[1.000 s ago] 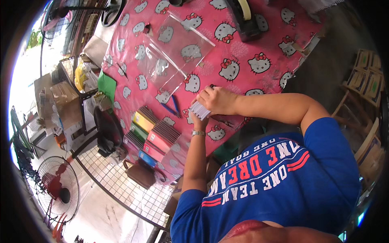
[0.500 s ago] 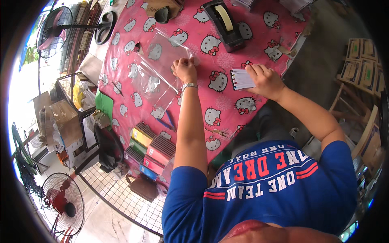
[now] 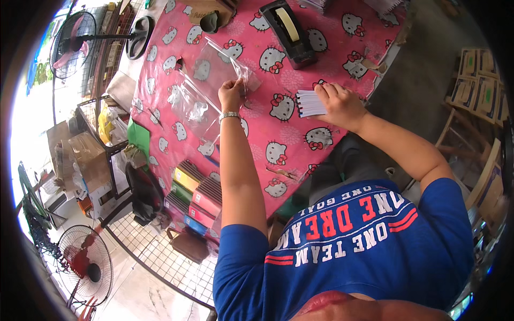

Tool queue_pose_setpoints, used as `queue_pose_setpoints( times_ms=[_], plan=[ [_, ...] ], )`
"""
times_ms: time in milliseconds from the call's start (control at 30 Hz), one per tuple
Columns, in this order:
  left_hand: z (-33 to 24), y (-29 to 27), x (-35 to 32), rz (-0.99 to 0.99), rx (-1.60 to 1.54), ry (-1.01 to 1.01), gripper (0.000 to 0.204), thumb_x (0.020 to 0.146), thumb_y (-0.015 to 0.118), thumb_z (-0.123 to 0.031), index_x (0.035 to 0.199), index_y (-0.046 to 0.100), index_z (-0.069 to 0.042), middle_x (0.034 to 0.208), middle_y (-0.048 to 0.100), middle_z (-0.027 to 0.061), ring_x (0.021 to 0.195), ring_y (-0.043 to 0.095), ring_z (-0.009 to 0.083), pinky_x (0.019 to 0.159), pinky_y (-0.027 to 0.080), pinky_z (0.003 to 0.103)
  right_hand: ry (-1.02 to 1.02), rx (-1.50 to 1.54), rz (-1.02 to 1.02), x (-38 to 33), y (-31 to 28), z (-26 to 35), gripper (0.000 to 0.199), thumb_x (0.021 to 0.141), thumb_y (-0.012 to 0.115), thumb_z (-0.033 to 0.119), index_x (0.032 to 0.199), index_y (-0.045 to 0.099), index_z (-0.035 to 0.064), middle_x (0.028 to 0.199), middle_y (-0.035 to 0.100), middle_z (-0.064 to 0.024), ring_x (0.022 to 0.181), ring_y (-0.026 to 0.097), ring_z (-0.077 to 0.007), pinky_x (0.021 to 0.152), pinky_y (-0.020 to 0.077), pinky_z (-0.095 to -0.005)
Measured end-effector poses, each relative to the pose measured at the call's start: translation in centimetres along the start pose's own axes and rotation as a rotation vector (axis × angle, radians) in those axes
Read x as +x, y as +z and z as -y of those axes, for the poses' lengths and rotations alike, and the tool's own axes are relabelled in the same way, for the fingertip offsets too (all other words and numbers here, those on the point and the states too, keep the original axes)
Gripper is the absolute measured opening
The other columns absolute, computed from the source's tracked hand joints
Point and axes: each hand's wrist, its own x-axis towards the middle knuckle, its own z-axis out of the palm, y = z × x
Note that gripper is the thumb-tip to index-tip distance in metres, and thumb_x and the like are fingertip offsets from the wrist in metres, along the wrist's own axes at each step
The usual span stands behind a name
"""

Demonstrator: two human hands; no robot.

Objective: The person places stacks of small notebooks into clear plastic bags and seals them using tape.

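My left hand has its thumb and fingers pinched on the edge of a clear plastic bag, part of which lies spread and wrinkled on the pink table. Near the bag's right side, a bit of the plastic is raised and bunched. My right hand is wrapped round a small stack of notebooks. Their white page edges and dark binding face left, toward my left hand. The stack is apart from the bag.
A black tape dispenser stands at the far side of the pink patterned table. Stacked spiral notebooks in several colours sit beside my left forearm. A dark cup-like object is at the back. Fans stand at left.
My left hand has moved a little left, and the plastic at its fingers is lifted and more bunched. My right hand has shifted slightly left with the notebooks.
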Motion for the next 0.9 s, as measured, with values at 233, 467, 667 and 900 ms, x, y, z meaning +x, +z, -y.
queue_pose_setpoints(
  times_ms=[233,467,667,900],
  plan=[
    [-0.5,0.7,0.2,0.111,-0.208,-0.101,0.018,0.086,0.064,-0.020,0.083,0.064,-0.002,0.073,0.058,0.0025,0.055,0.053,0.0120,0.051,0.045,0.025,0.015,-0.016,0.032,-0.2,0.2,-0.4,0.065,0.062,0.079,0.040,0.104,0.052,-0.0010,0.085,0.055,-0.0098,0.080,0.060,-0.0238,0.063,0.0540,-0.0334],
    [2.8,0.5,1.8,-0.104,0.180,0.279,0.012,0.080,0.067,-0.014,0.080,0.067,-0.001,0.091,0.059,0.0022,0.071,0.059,0.0152,0.061,0.048,0.028,-0.002,-0.005,0.037,-0.1,0.2,-0.2,0.065,0.060,0.079,0.039,0.104,0.052,-0.0017,0.086,0.055,-0.0097,0.081,0.060,-0.0241,0.062,0.0546,-0.0339],
    [2.6,-4.0,3.7,0.097,-0.064,0.037,0.020,0.091,0.050,-0.015,0.092,0.063,0.000,0.077,0.064,0.0076,0.063,0.061,0.0172,0.052,0.049,0.029,-0.012,0.017,0.001,-0.1,0.1,-0.1,0.064,0.060,0.079,0.038,0.103,0.053,-0.0015,0.086,0.055,-0.0101,0.081,0.060,-0.0245,0.062,0.0543,-0.0336],
    [-6.1,-14.9,-1.4,-0.781,0.143,0.570,0.025,0.087,0.066,-0.026,0.083,0.058,-0.003,0.073,0.058,0.0069,0.054,0.053,0.0146,0.047,0.044,0.030,0.009,0.020,0.016,0.1,-0.1,-0.4,0.060,0.061,0.079,0.039,0.099,0.053,0.0003,0.084,0.055,-0.0100,0.079,0.060,-0.0244,0.062,0.0537,-0.0339]
  ],
)
